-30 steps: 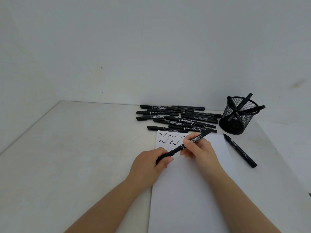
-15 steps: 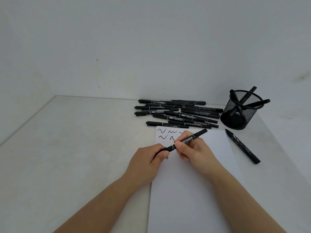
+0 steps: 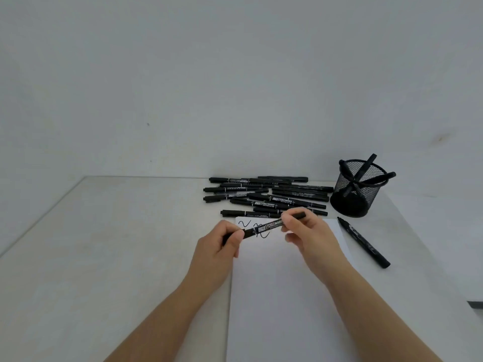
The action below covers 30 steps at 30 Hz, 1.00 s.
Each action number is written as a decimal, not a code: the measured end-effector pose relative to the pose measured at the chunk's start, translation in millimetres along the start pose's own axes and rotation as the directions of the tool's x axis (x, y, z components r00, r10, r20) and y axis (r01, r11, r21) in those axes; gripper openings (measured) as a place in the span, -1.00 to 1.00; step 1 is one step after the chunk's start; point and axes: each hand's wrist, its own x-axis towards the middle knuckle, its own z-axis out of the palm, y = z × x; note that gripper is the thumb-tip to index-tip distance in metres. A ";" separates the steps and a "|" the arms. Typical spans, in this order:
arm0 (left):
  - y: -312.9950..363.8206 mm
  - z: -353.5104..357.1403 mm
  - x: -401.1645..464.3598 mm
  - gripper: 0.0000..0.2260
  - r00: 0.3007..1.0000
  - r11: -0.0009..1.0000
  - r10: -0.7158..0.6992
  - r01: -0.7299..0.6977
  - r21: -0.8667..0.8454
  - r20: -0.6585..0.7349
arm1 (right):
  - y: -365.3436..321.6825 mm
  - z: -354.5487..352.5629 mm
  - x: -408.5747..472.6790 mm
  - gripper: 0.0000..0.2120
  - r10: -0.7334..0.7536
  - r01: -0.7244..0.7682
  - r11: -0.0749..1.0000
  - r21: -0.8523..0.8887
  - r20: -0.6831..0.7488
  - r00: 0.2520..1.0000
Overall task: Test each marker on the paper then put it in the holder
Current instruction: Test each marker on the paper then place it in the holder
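Held across the top of the paper [image 3: 285,296]: one black marker [image 3: 264,228], tilted up to the right, white lettering on its barrel facing the camera; pinched at its lower left end by the left hand [image 3: 218,246], thumb and forefinger curled round it; gripped near its upper right end by the right hand [image 3: 309,235], fingers curled round the barrel, the tip sticking out past them. Beneath it, black squiggles [image 3: 261,235] on the sheet (partly hidden by the marker). Behind the paper, lying on the table [image 3: 104,244]: a loose pile of black markers [image 3: 264,195], mostly side by side. To the right of the pile, upright: a black mesh holder [image 3: 356,189], several markers leaning inside. Just off the paper's right edge, alone: a single black marker [image 3: 364,242], lying at a slant.
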 end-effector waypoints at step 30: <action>-6.5 44.2 185.1 -0.83 0.956 0.642 -0.044 -0.196 0.741 0.291 | -66.1 -140.2 78.7 -0.65 -0.534 0.095 0.642 -0.761 -0.355 0.767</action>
